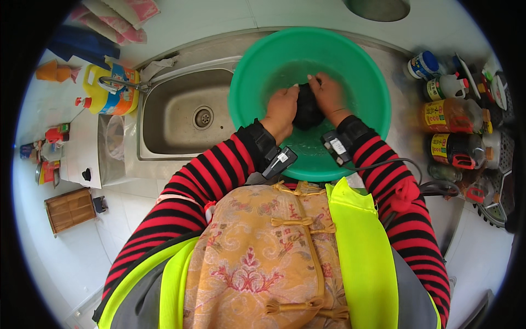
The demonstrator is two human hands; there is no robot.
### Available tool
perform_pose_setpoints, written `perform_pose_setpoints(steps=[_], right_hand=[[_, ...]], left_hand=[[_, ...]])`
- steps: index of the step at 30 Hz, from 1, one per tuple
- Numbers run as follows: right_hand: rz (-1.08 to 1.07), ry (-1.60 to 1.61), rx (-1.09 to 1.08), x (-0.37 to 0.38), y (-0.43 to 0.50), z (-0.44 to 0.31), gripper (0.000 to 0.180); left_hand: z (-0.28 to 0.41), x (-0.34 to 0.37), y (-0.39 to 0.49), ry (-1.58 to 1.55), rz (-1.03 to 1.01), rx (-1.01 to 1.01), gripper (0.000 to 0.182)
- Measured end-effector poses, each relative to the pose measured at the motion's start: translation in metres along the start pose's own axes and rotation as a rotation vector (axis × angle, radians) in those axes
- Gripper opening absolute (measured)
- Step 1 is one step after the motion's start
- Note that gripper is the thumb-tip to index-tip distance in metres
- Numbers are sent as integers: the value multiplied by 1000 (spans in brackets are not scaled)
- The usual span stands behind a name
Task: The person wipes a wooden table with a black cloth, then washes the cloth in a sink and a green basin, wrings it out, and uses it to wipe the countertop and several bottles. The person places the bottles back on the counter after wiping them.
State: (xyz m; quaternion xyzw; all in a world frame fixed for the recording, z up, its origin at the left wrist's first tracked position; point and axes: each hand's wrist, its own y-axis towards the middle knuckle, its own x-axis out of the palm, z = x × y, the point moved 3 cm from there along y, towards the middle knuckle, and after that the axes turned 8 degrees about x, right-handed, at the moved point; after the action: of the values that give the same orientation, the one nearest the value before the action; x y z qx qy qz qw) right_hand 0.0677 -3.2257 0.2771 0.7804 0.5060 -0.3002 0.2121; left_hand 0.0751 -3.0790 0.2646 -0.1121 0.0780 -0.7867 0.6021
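Water partly fills a large green plastic basin on the steel counter. Inside the basin, a dark wet cloth is bunched between my two hands. My left hand grips its left side, thumb near the top. My right hand holds the upper right part, with fingers curled and partly hidden. Both wrists carry black straps with small devices, and a cable runs from the right one along the striped sleeve.
Left of the basin lies a steel sink with a faucet and a yellow detergent jug behind it. Several sauce bottles and a blue-lidded jar stand at the right. A wooden-looking brown panel is at the lower left.
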Motion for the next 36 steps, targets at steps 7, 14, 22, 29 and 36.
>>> perform_pose_setpoints(steps=[7,14,22,29,36], right_hand=[[277,-351,-126,-34,11,19,55],[-108,-297,226,20,-20,19,66],[1,160,-135,-9,-68,-61,34],[58,359,391,6,-11,-10,30],[122,265,-22,5,-74,-48,25]], left_hand=[[23,-34,-33,-50,-101,-460,65],[15,-2,-31,-287,-163,-712,82],[11,-10,2,-332,-165,44,42],[-21,18,14,-621,-41,-227,25],[8,-9,25,-273,21,-80,32]])
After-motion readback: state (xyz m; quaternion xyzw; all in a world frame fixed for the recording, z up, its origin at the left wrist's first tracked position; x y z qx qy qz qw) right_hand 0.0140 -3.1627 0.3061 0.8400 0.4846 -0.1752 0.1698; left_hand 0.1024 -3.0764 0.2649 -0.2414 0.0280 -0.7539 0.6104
